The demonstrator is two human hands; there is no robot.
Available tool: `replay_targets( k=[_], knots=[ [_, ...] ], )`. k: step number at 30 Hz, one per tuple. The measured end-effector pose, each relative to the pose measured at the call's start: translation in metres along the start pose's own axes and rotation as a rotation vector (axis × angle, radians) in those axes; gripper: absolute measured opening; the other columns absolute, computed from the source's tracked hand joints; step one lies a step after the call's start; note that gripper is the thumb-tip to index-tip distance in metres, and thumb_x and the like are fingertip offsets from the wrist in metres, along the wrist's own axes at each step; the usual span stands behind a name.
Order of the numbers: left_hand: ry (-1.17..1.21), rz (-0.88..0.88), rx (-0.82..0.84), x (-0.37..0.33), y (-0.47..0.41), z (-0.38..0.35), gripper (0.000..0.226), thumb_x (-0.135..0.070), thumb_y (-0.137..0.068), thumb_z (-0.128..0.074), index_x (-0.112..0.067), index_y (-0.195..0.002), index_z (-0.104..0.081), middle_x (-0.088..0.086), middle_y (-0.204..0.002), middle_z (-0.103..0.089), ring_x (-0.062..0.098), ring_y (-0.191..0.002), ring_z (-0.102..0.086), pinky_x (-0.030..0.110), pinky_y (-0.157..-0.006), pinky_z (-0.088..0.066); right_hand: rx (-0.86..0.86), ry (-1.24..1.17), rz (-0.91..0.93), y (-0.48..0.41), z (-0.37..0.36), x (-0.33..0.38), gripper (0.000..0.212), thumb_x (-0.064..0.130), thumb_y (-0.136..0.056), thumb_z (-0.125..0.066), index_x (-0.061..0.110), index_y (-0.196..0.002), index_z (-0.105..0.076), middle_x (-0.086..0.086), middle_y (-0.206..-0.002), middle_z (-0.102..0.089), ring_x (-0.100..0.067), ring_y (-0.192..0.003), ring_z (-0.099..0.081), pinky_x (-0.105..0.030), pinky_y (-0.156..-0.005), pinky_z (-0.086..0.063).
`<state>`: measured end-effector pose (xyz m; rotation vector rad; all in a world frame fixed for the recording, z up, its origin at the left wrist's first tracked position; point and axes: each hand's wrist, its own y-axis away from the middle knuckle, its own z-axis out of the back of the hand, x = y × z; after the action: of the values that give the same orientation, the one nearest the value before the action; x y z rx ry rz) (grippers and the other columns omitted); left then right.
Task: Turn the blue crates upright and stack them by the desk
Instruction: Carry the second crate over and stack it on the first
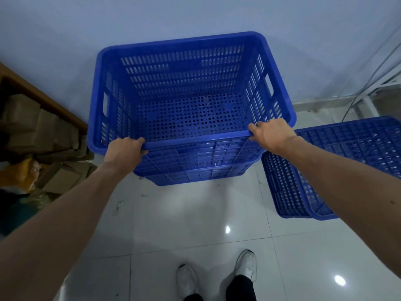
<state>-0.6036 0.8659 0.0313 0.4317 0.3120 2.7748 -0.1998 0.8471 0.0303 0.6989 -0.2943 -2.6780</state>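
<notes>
— What's hard to make out?
— The lower crate point(195, 173): only its near wall shows beneath the top crate point(184, 68). A third crate point(338, 161), not upright, is cut off at the right.
— And the top one?
— Blue, slotted walls, perforated bottom, open side up, near the desk point(54, 103) by the wall. The left hand point(123, 151) and right hand point(271, 133) grip its near rim.

White tiled floor point(195, 224), seemingly bluish wall point(65, 29)
</notes>
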Motion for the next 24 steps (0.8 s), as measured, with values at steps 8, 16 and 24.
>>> replay_targets(
  k=[8, 16, 24],
  knots=[
    [-0.003, -0.070, -0.097, 0.008, -0.003, -0.017, 0.025, -0.039, -0.101, -0.046, -0.015, -0.098, -0.054, 0.000, -0.075, -0.061, 0.022, -0.056, -0.049, 0.032, -0.052, -0.036, -0.053, 0.010, 0.000, 0.009, -0.004, -0.001, 0.035, 0.043, -0.105, -0.029, 0.014, -0.121, -0.042, -0.002, -0.094, -0.062, -0.023, -0.050, -0.042, -0.030, -0.043, -0.021],
    [-0.054, -0.099, -0.045, 0.010, -0.012, -0.015, 0.025, -0.041, -0.102, -0.042, -0.017, -0.102, -0.051, -0.004, -0.072, -0.053, 0.020, -0.057, -0.049, 0.032, -0.050, -0.037, -0.018, -0.020, -0.014, 0.009, -0.005, -0.004, 0.040, 0.046, -0.104, -0.028, 0.016, -0.127, -0.040, -0.002, -0.092, -0.062, -0.023, -0.055, -0.045, -0.031, -0.042, -0.021],
    [0.053, 0.134, 0.131, -0.011, -0.007, -0.005, 0.033, -0.037, -0.101, -0.046, -0.012, -0.121, -0.046, 0.011, -0.113, -0.061, 0.032, -0.103, -0.060, 0.048, -0.092, -0.048, 0.121, -0.163, -0.196, 0.011, -0.005, 0.017, 0.040, 0.041, -0.105, -0.032, 0.015, -0.136, -0.031, -0.010, -0.115, -0.057, -0.032, -0.102, -0.060, -0.041, -0.082, -0.046]
  ],
)
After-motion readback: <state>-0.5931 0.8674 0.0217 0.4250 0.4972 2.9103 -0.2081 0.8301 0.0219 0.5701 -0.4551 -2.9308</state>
